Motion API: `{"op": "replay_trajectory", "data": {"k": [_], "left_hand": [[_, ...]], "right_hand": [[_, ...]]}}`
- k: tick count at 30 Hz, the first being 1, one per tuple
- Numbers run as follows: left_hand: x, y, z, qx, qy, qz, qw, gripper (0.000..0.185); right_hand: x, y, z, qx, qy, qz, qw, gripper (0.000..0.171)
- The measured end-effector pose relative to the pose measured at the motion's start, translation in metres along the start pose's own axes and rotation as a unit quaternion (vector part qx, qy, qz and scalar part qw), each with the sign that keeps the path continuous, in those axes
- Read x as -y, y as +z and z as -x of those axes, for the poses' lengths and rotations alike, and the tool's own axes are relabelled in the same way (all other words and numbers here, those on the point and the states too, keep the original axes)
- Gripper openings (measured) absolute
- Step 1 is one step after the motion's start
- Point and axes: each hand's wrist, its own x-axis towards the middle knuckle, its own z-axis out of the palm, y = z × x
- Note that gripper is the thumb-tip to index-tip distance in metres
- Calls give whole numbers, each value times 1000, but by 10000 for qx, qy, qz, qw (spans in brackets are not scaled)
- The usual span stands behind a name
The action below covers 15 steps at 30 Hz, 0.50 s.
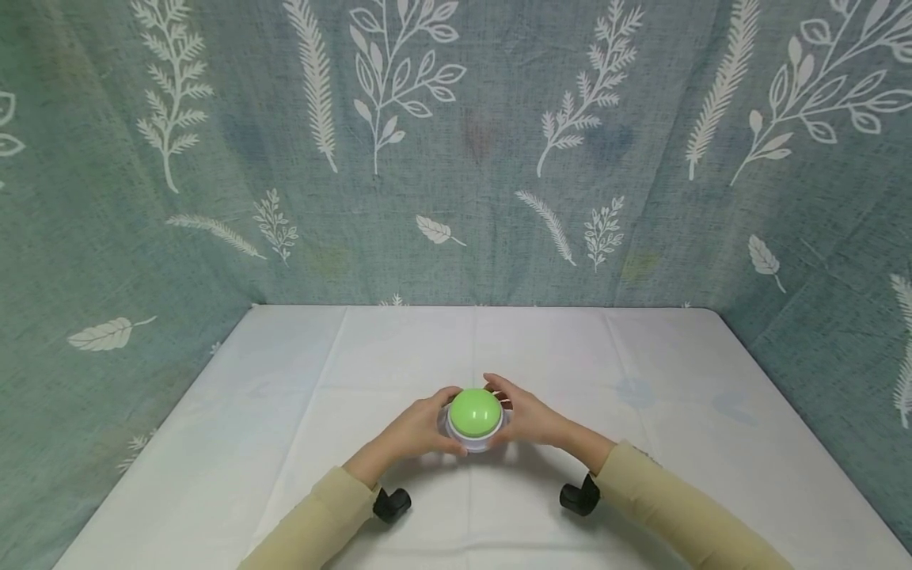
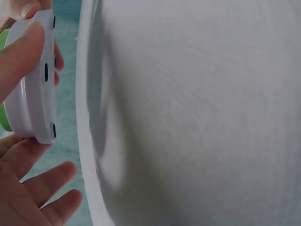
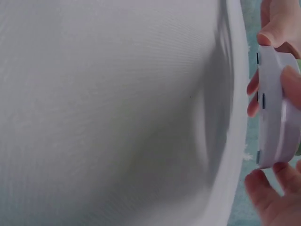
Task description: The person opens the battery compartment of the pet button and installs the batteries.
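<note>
A push button with a green dome and a white round base sits between both hands over the front middle of the table. My left hand grips its left side, thumb curled over the rim. My right hand grips the right side, thumb on the rim of the base. Both wrist views show a gap between the base's underside, with its small dark feet, and the tabletop, so it is held just clear of the cloth.
A white cloth covers the table, creased down the middle. A teal curtain with white leaf prints closes in the back and both sides. Black wrist cameras hang under the beige sleeves.
</note>
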Motion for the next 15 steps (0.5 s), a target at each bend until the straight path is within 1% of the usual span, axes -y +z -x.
{"op": "replay_trajectory", "data": {"k": [3, 7, 12, 15], "left_hand": [[2, 0, -2, 173, 45, -92, 9998, 89], [5, 0, -4, 270, 116, -298, 9991, 86], [7, 1, -5, 259, 172, -711, 9970, 85], [8, 1, -5, 285, 132, -817, 9962, 82]], "right_hand": [[0, 3, -1, 26, 73, 363, 9993, 97], [-1, 6, -2, 75, 166, 666, 9976, 97], [-5, 10, -3, 77, 247, 863, 9959, 99], [-6, 11, -4, 66, 254, 900, 9956, 99]]}}
